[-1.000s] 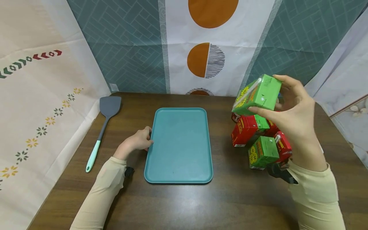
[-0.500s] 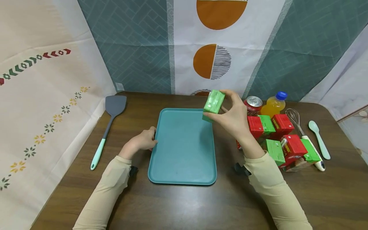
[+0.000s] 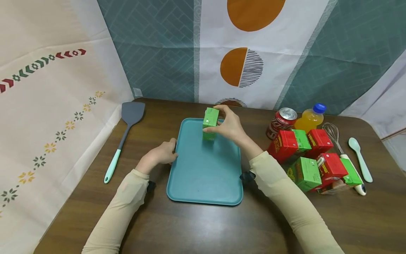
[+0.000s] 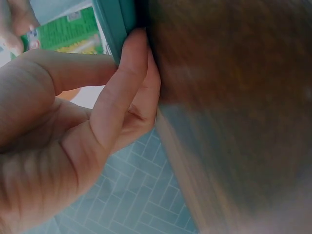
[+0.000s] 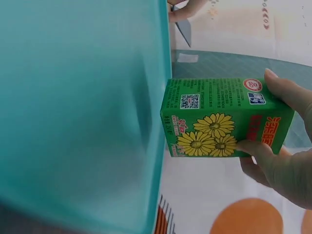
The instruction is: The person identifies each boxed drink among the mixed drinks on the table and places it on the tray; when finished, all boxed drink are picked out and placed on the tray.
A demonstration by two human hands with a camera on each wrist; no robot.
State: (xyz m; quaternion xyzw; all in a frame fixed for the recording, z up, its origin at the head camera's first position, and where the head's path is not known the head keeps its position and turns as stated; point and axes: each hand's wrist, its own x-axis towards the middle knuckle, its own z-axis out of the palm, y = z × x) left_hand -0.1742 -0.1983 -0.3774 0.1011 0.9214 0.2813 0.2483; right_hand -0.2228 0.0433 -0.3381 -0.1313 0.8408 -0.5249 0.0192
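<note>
cloth (image 3: 152, 53) hangs behind a brown wooden table (image 3: 206, 225). near the middle of the table is a teal tray (image 3: 204, 180), and well to its left lies a spatula (image 3: 125, 135) with a grey head and mint handle. the left hand (image 3: 161, 151) pinches the tray's left edge between thumb and fingers. the right hand (image 3: 231, 128) holds a green box (image 3: 209, 123), its thumb and fingers on opposite sides, the grip as narrow as the box. over on the right lie a whisk (image 3: 345, 156), partly hidden, and a mint spoon (image 3: 360, 158) beside it. left of the whisk stand a blue-capped bottle (image 3: 309, 120) of orange liquid and a red can (image 3: 280, 122). just in front are red boxes (image 3: 283, 143) and other green boxes (image 3: 306, 173), close together. the held one is upright at the tray's far part; i cannot tell whether its base touches. yellow flowers are printed on its side.
</note>
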